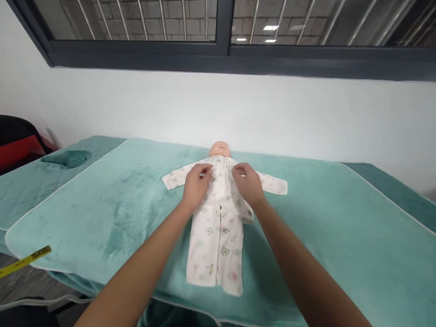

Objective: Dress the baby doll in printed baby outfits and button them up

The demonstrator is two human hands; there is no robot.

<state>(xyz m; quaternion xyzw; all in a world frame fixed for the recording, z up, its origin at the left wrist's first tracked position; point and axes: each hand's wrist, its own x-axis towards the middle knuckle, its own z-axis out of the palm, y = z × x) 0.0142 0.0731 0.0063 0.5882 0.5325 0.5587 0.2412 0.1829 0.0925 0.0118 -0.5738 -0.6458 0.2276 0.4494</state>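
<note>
A baby doll (220,148) lies on its back, head toward the wall. It wears a white printed baby shirt (220,184) with both sleeves spread out sideways. Matching printed trousers (203,250) cover the legs, which point toward me. My left hand (198,184) pinches the shirt front at the left of the chest. On the other side of the front seam, my right hand (248,182) pinches the cloth with thumb and fingers together. The shirt's lower right corner flares out over the trousers' waist. Fabric between my fingertips is mostly hidden.
A teal plush blanket (136,190) with pale edging covers the table. Behind it stand a white wall (190,104) and a dark-framed window (225,27). A red and black bag (20,145) is at far left. A yellow strip (25,261) juts in below it.
</note>
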